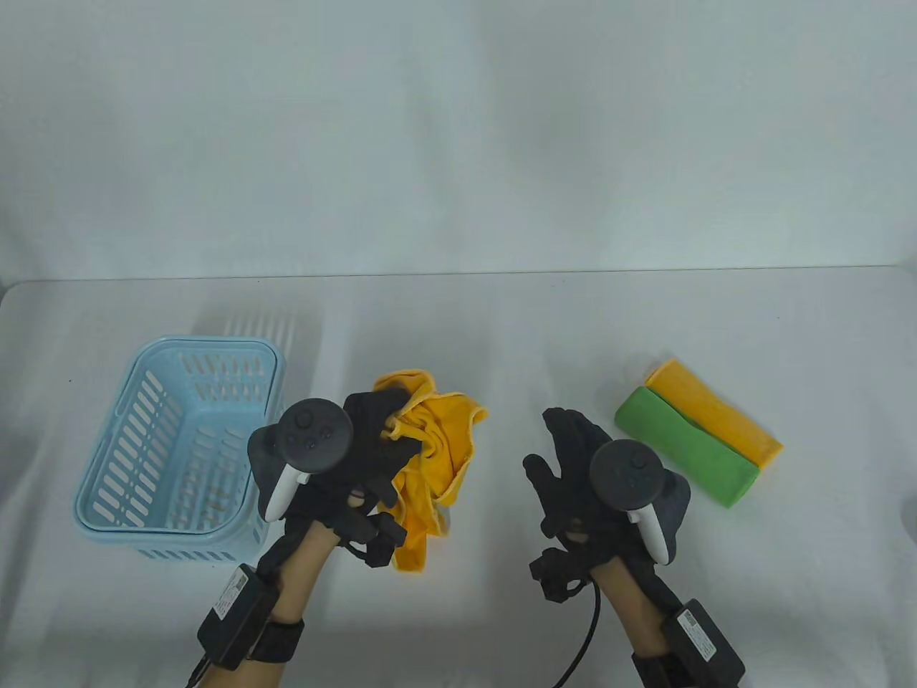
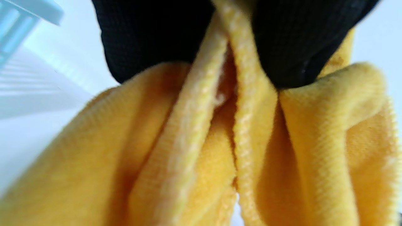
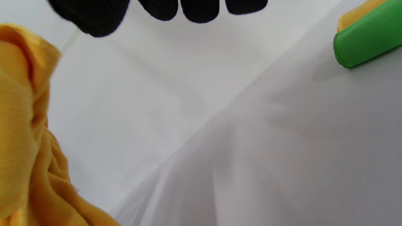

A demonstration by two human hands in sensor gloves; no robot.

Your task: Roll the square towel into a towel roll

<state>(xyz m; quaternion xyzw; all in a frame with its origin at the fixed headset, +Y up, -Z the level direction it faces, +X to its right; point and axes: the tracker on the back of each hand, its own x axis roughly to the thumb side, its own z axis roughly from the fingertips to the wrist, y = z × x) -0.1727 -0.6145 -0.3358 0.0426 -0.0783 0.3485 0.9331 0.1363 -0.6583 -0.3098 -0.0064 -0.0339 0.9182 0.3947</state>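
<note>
A: In the table view, where is the yellow square towel (image 1: 433, 459) sitting?

B: It is hanging bunched from the left hand (image 1: 358, 459), between the light blue basket (image 1: 107, 494) and the right hand (image 1: 580, 466), its lower end reaching down toward the table (image 1: 458, 337). The right hand is hovering with fingers spread, gripping nothing. A green towel roll (image 1: 680, 448) and a yellow towel roll (image 1: 716, 412) are lying touching, side by side, at the right.

A: And the left wrist view?

B: Two gloved fingertips (image 2: 150, 37) are pinching the towel's stitched hem, with soft folds drooping below.

A: The right wrist view?

B: Four fingertips (image 3: 94, 15) are showing at the top, straight and free, with the crumpled towel at the left and the green roll's end at the upper right.

A: How will it handle?

B: I'm judging it light, limp and not slippery. Taking two hemmed corners, one per hand, should be spreading it flat before rolling.
</note>
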